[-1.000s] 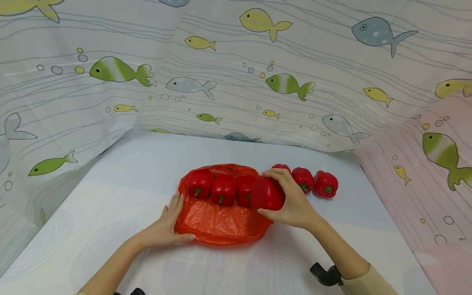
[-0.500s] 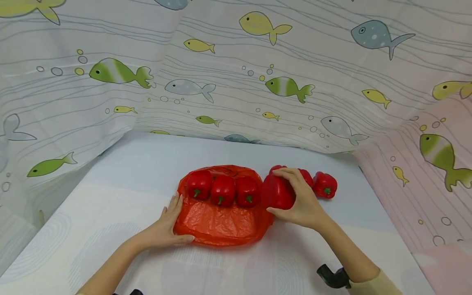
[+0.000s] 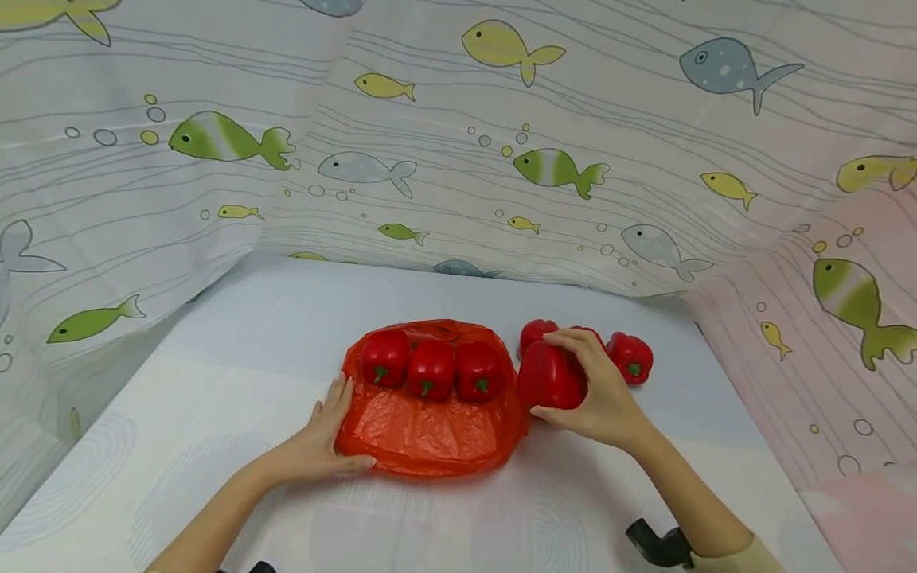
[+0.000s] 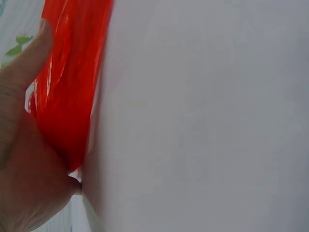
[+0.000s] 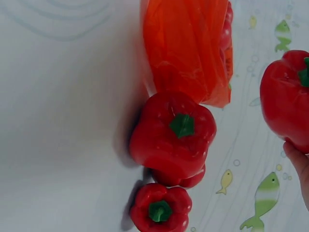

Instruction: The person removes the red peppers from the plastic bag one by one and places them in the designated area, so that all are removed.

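Note:
My right hand grips a red bell pepper just past the right rim of an orange-red plastic bag, whose mouth is spread wide. The held bell pepper is raised above the table in the right wrist view, its green stem at the frame edge. Three red bell peppers, one of them a middle bell pepper, sit in a row along the back inside the bag. Against the bag's left side lies my left hand, fingers and thumb spread along the rim.
Beyond my right hand, more red bell peppers stand on the white-covered table: a left one, a right one, and one mostly hidden between them. A fish-print curtain encloses the back and sides.
My right hand has moved right with the bell pepper, from over the bag's right side to just outside its rim. The third bell pepper in the bag is now uncovered. My left hand stays put.

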Demonstrator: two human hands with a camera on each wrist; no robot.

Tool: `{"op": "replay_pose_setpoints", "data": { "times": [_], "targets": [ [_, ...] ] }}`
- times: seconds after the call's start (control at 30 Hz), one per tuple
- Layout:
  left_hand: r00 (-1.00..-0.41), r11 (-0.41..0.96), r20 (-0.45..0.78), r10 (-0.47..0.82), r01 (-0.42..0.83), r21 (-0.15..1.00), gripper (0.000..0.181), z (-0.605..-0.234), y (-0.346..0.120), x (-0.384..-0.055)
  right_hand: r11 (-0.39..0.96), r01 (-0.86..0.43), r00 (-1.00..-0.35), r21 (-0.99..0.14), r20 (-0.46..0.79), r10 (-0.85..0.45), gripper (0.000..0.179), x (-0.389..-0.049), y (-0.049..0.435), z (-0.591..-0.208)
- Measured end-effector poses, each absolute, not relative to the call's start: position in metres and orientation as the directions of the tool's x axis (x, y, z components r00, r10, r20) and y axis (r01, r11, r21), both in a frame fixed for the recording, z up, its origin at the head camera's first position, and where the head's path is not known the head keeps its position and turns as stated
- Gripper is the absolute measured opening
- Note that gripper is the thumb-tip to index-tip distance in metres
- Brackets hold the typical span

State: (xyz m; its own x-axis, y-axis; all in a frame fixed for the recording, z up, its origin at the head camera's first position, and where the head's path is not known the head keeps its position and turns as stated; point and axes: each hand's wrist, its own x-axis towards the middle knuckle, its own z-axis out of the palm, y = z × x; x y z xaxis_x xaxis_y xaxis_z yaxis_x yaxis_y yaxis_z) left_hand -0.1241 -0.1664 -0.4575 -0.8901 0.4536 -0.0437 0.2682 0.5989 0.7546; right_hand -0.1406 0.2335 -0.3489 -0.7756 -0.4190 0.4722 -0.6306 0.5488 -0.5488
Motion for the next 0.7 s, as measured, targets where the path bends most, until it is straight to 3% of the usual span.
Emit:
{"op": "replay_pose_setpoints", "data": {
  "times": [0.23, 0.7],
  "targets": [
    [-0.889, 0.601, -0.043, 0.455, 0.271, 0.752, 0.122, -0.459, -0.166, -0.124, 0.566, -0.624, -0.78, -0.539, 0.474, -0.409, 0.083, -0.125, 0.231, -0.329],
    [-0.889, 0.597, -0.038, 0.456, 0.274, 0.754, 0.122, -0.458, -0.166, -0.123, 0.588, -0.627, -0.775, -0.511, 0.487, -0.402, 0.087, -0.121, 0.242, -0.328]
  ]
}}
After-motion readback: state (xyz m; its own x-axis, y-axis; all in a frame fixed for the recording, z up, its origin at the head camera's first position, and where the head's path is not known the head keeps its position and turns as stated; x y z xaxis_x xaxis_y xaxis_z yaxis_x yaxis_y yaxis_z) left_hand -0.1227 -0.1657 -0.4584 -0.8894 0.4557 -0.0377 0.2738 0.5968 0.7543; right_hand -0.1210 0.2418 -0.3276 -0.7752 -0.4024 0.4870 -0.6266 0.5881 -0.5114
